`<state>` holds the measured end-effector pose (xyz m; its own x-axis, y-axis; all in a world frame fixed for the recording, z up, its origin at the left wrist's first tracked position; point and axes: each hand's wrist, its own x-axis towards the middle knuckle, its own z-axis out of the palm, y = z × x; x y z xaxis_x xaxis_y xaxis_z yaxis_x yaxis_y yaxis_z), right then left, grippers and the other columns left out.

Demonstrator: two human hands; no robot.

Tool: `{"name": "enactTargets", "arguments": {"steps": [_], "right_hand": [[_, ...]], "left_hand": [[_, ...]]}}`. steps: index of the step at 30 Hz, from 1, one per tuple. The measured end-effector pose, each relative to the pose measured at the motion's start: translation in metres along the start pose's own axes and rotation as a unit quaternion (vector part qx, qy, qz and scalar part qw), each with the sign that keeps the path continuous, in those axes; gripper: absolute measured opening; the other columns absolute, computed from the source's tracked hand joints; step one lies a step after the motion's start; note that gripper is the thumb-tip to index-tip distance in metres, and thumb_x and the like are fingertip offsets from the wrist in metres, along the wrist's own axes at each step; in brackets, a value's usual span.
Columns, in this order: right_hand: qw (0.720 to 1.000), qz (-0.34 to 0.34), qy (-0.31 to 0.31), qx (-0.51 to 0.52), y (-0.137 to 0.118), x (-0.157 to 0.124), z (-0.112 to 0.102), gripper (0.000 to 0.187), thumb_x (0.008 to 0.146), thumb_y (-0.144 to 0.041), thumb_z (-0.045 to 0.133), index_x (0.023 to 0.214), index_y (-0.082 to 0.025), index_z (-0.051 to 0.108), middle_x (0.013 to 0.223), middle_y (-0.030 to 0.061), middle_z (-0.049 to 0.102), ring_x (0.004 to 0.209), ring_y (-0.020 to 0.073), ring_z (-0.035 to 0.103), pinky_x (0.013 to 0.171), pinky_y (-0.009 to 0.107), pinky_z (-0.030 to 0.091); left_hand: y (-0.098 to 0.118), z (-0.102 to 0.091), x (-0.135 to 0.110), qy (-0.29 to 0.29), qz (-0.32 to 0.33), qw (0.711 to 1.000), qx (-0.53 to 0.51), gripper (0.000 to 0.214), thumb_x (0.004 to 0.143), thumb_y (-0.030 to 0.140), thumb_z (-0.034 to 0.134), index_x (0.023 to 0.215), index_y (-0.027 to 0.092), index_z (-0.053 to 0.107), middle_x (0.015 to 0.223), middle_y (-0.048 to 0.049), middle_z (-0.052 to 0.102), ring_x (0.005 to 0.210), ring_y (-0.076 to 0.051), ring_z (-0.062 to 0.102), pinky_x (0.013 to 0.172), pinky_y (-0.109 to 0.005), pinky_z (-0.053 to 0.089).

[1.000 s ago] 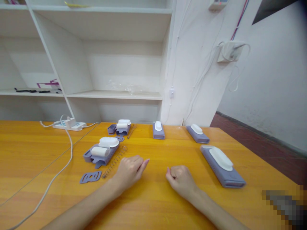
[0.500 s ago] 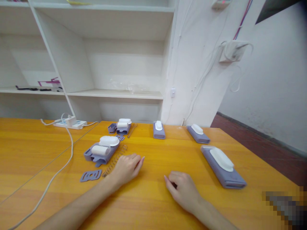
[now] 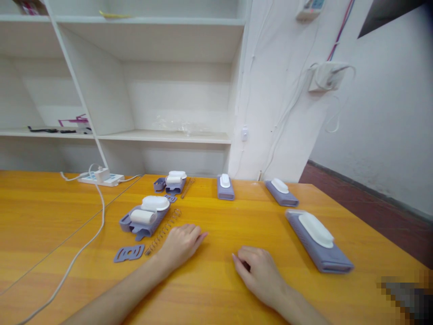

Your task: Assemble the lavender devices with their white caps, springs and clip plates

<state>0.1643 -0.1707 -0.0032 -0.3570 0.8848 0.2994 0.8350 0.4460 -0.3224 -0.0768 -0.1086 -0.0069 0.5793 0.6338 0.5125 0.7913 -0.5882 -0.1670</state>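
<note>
We are resting left hand (image 3: 183, 243) and right hand (image 3: 259, 273) loosely curled, seemingly empty, on the desk (image 3: 209, 289), perhaps avoiding the spring (image 3: 163, 232).

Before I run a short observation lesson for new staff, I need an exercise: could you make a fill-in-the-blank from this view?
1. Beside the left hand lies a coiled metal ____.
2. The case nearest the right hand carries an oval piece coloured ____.
3. In all, ____ cases on the table carry such pieces.
4. The power strip lies toward the picture's ____ side.

Missing words: spring; white; five; left.
</note>
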Motion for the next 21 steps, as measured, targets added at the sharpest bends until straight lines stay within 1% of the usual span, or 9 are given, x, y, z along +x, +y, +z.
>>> {"name": "enactTargets", "arguments": {"steps": [3,6,9,12,14,17,21], "right_hand": [[1.0,-0.003,0.002,-0.003,0.001,0.0,0.001,0.032,0.089,-0.024,0.038,0.06,-0.019,0.05,0.061,-0.001,0.056,0.057,0.0114,0.049,0.055,0.025,0.024],[1.0,-0.006,0.0,-0.003,0.002,0.001,0.001,0.032,0.089,-0.024,0.038,0.06,-0.019,0.051,0.061,-0.001,0.056,0.057,0.0114,0.049,0.056,0.025,0.025],[1.0,-0.007,-0.005,-0.001,0.002,0.002,0.0,0.033,0.089,-0.024,0.037,0.06,-0.019,0.051,0.061,-0.0009,0.056,0.057,0.011,0.049,0.056,0.025,0.025],[1.0,-0.007,-0.007,-0.003,0.002,0.002,-0.001,0.033,0.089,-0.024,0.038,0.06,-0.018,0.052,0.061,-0.0011,0.056,0.057,0.0108,0.049,0.056,0.025,0.024],[1.0,-0.008,-0.006,-0.006,0.001,0.001,-0.001,0.032,0.089,-0.024,0.038,0.06,-0.018,0.052,0.061,-0.0012,0.056,0.057,0.0107,0.049,0.056,0.025,0.024],[1.0,-0.007,-0.001,-0.009,0.001,0.001,0.0,0.032,0.089,-0.024,0.039,0.06,-0.018,0.053,0.06,-0.001,0.056,0.057,0.0108,0.049,0.055,0.025,0.024],[1.0,-0.006,-0.002,-0.008,0.0,0.002,0.001,0.033,0.089,-0.025,0.039,0.06,-0.018,0.053,0.06,-0.001,0.056,0.055,0.0108,0.048,0.055,0.025,0.023]], "left_hand": [[-0.002,-0.014,0.007,0.032,-0.019,0.999,0.033,0.024,0.088,0.033,0.042,0.071,0.018,0.051,0.068,-0.0031,0.055,0.066,-0.016,0.052,0.057,-0.027,0.035],[-0.012,-0.03,0.018,0.051,-0.067,0.995,0.057,0.024,0.087,0.034,0.041,0.075,0.018,0.053,0.075,-0.006,0.054,0.077,-0.02,0.051,0.067,-0.03,0.037],[-0.031,-0.043,0.028,0.069,-0.138,0.986,0.062,0.025,0.086,0.038,0.042,0.085,0.017,0.055,0.089,-0.0093,0.054,0.088,-0.023,0.049,0.077,-0.034,0.038],[-0.053,-0.05,0.033,0.074,-0.212,0.971,0.079,0.032,0.084,0.044,0.042,0.095,0.017,0.055,0.1,-0.0107,0.052,0.093,-0.025,0.047,0.08,-0.036,0.037],[-0.068,-0.054,0.032,0.06,-0.262,0.959,0.091,0.036,0.083,0.048,0.042,0.1,0.018,0.054,0.103,-0.0108,0.05,0.095,-0.027,0.046,0.08,-0.037,0.037],[-0.089,-0.057,0.03,0.026,-0.323,0.942,0.088,0.042,0.081,0.053,0.04,0.103,0.02,0.054,0.105,-0.0107,0.05,0.1,-0.028,0.045,0.081,-0.037,0.037],[-0.111,-0.054,0.028,-0.024,-0.382,0.921,0.078,0.056,0.076,0.063,0.038,0.109,0.019,0.051,0.108,-0.0139,0.049,0.104,-0.033,0.045,0.08,-0.042,0.038]]}}
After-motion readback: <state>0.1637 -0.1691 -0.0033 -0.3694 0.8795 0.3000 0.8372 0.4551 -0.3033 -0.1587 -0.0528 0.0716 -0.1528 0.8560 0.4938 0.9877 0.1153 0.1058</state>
